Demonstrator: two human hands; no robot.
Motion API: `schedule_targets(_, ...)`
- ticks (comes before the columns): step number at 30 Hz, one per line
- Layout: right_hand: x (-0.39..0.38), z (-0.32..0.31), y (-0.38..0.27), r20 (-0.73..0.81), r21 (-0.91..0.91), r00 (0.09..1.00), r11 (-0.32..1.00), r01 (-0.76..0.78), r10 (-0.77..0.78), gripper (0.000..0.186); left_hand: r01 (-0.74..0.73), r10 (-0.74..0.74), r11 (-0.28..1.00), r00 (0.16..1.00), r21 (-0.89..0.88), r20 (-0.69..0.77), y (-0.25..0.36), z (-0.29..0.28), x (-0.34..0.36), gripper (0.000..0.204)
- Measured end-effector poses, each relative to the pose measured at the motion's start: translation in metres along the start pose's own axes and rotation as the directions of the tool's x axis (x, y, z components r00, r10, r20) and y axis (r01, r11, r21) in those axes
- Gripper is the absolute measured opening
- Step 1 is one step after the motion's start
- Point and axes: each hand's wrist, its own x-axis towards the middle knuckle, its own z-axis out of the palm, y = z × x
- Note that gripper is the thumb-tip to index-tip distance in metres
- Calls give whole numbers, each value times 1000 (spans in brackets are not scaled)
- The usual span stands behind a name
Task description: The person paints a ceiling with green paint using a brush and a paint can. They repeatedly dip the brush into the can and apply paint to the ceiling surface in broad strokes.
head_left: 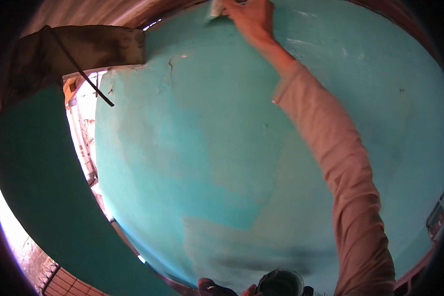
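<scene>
High on the turquoise wall (232,123), my right hand (254,19) grips what looks like a wide, pale paintbrush (218,9). Its blurred end is against the wall near the top edge of the view, and my sleeved right arm stretches up to it. Wet-looking streaks shine on the wall to the right of that hand. At the bottom edge, the fingers of my left hand (250,290) hold the side of a round paint container (301,282) with dark green contents. Most of the left hand is cut off by the frame.
Left of the wall stand a dark green pillar (49,163) and a brown beam (103,47), with a thin dark rod (79,66) sticking out. A bright gap lies between pillar and wall. At far right hangs a box with a cable (435,223). Brown tiling (66,283) shows at lower left.
</scene>
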Motion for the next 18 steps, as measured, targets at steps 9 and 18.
schedule_targets(9, 14, 21, 7, 27, -142, 1000, 990, 8, -4, 34, -33, 47, 996, 984, 82, -169, -49, 38, -12, 47)
schedule_targets(18, 26, -80, -6, -45, -242, 995, 966, -94, 86, 28, 326, -525, 569, 851, -755, -29, 129, -83, -22, 71)
